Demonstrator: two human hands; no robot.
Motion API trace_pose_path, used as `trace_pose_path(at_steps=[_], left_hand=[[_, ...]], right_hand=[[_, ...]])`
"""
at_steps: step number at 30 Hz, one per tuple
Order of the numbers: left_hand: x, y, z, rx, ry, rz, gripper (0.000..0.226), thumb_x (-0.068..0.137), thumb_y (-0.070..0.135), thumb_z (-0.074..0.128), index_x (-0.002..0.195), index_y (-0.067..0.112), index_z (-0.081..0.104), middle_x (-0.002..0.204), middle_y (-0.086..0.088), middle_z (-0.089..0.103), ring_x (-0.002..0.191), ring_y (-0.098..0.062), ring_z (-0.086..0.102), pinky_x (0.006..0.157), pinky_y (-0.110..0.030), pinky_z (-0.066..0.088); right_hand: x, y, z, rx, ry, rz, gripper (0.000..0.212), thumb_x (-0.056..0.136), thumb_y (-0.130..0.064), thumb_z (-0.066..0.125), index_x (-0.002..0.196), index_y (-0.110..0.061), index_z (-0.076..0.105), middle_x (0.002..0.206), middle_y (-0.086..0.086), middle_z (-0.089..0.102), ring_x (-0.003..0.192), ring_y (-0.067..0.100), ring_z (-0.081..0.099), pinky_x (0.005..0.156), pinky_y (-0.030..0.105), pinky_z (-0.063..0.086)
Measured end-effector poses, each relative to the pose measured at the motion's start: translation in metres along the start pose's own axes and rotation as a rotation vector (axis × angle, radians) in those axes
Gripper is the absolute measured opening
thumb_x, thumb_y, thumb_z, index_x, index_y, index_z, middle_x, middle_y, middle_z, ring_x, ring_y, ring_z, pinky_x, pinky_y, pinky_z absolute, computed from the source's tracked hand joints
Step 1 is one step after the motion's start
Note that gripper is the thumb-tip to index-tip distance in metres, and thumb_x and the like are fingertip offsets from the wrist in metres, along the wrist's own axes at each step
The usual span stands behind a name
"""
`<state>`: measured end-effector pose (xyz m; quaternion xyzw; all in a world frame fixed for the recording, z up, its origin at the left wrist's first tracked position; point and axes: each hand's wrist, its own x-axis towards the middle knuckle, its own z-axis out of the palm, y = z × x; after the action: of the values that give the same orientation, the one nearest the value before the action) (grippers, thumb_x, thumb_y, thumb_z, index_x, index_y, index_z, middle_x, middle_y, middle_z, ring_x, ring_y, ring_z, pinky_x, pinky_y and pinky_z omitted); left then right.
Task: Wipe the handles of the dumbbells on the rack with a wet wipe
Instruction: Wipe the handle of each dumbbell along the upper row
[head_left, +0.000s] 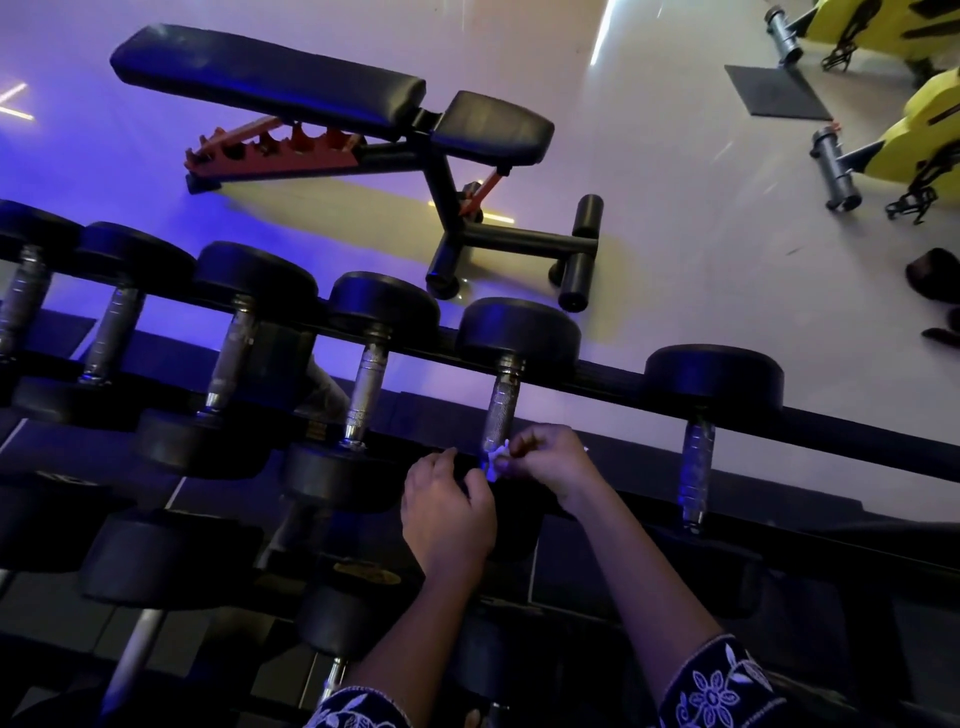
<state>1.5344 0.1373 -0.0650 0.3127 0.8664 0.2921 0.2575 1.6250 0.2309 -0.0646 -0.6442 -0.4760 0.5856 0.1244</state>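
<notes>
A black rack carries a row of black dumbbells with knurled metal handles. My right hand pinches a small white wet wipe against the near end of one metal handle. My left hand is just to the left, fingers curled, its fingertips at the wipe's lower edge; whether it grips the wipe I cannot tell. The near head of this dumbbell is hidden under my hands. Neighbouring handles stand to the left and right.
A black adjustable bench with a red frame stands on the pale floor beyond the rack. Yellow exercise bikes are at the far right. A lower tier of dumbbells lies near my body.
</notes>
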Motion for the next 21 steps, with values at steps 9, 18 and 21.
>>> trace_pose_path(at_steps=[9, 18, 21], left_hand=[[0.0, 0.0, 0.0, 0.001, -0.001, -0.005, 0.044, 0.089, 0.027, 0.053, 0.131, 0.017, 0.059, 0.135, -0.003, 0.054, 0.127, -0.022, 0.045, 0.102, -0.045, 0.041], [0.0, -0.001, 0.002, 0.0, -0.002, -0.006, 0.045, 0.089, 0.029, 0.051, 0.132, 0.017, 0.059, 0.135, -0.004, 0.054, 0.128, -0.022, 0.046, 0.101, -0.047, 0.042], [0.0, -0.002, 0.002, 0.001, -0.006, -0.003, 0.045, 0.089, 0.03, 0.05, 0.132, 0.017, 0.058, 0.135, -0.004, 0.054, 0.127, -0.022, 0.046, 0.101, -0.048, 0.043]], right_hand=[[-0.011, 0.003, 0.011, 0.042, 0.13, 0.016, 0.026, 0.064, 0.001, 0.083, 0.058, -0.019, 0.067, 0.076, 0.005, 0.072, 0.075, 0.017, 0.066, 0.071, 0.028, 0.058], [-0.022, 0.004, 0.018, -0.101, 0.306, -0.129, 0.013, 0.071, -0.002, 0.074, 0.071, -0.016, 0.073, 0.074, -0.005, 0.068, 0.071, 0.003, 0.062, 0.068, 0.014, 0.047], [-0.022, 0.005, 0.016, -0.039, 0.296, -0.09, 0.021, 0.072, 0.002, 0.069, 0.067, -0.018, 0.071, 0.077, -0.002, 0.07, 0.075, 0.008, 0.064, 0.07, 0.021, 0.052]])
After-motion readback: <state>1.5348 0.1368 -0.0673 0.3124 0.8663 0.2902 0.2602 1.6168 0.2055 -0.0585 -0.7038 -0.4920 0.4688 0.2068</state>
